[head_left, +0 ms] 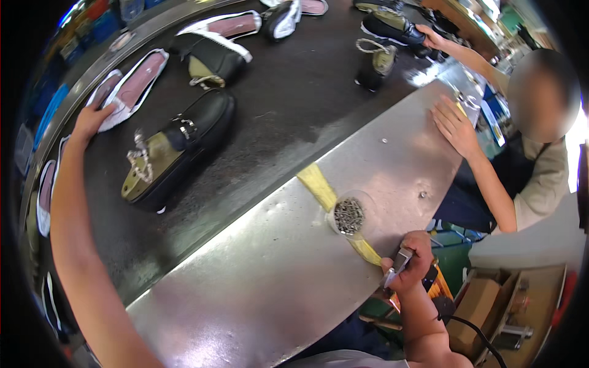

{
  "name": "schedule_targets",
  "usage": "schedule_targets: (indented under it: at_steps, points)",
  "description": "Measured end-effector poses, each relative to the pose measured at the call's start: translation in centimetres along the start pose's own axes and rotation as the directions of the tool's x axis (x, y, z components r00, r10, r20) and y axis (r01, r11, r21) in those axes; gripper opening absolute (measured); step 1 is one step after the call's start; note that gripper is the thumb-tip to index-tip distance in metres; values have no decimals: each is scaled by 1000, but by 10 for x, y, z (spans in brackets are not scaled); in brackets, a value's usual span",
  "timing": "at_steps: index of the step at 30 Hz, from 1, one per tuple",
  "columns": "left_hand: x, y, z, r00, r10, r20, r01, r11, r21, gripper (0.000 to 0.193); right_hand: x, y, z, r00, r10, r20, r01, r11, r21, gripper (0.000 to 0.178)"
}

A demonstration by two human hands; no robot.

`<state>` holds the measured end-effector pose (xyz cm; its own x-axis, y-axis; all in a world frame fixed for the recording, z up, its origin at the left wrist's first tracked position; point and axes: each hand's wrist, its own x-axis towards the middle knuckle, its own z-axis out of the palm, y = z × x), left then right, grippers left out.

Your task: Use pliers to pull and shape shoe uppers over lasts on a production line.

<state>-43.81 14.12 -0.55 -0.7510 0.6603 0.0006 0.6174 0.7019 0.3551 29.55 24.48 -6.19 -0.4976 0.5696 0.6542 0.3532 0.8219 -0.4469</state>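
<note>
At the far left, my left hand (pixel 92 122) is closed on the near end of a shoe upper (pixel 136 86) with a pink underside and white edges. Just right of that hand lies a black and olive shoe (pixel 178 147) with a rope-like lace loop and metal trim. At the near edge of the metal table, my right hand (pixel 412 264) is wrapped round a grey metal hand tool (pixel 400 260); its exact kind is unclear. Beyond this hand stands a clear round cup (pixel 349 216) full of small metal pieces, with yellow tape (pixel 317 186) running beneath it.
A dark belt (pixel 294 80) carries several shoes beyond the metal ledge (pixel 257 264). At right, a co-worker (pixel 527 165) rests one hand on the ledge and touches a black shoe (pixel 392 27) with the other. A cardboard box (pixel 485 313) and a black cable (pixel 475 328) are at lower right.
</note>
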Motion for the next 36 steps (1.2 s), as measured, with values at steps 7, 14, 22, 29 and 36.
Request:
schedule_targets:
  at_steps: [7, 14, 22, 29, 36]
  points:
    - [-48, 40, 6, 946, -13, -325, 170, 872, 459, 71, -3, 4, -4, 999, -11, 30, 12, 999, -35, 48]
    - [8, -74, 13, 956, -80, 282, 146, 964, -220, 94, -3, -2, -1, 998, -60, 2, 60, 998, -33, 48]
    - [-49, -2, 37, 952, -106, -289, 130, 989, 67, 97, -2, -8, 8, 996, -38, -86, 35, 999, -34, 47]
    - [-181, 35, -57, 964, -96, -250, 158, 957, 242, 82, 6, -24, 4, 996, -18, -91, 20, 1000, 20, 39]
    - [-395, 105, -113, 992, -47, -119, 81, 948, 306, 61, 6, -28, -2, 1000, 18, -18, -17, 999, 45, 37]
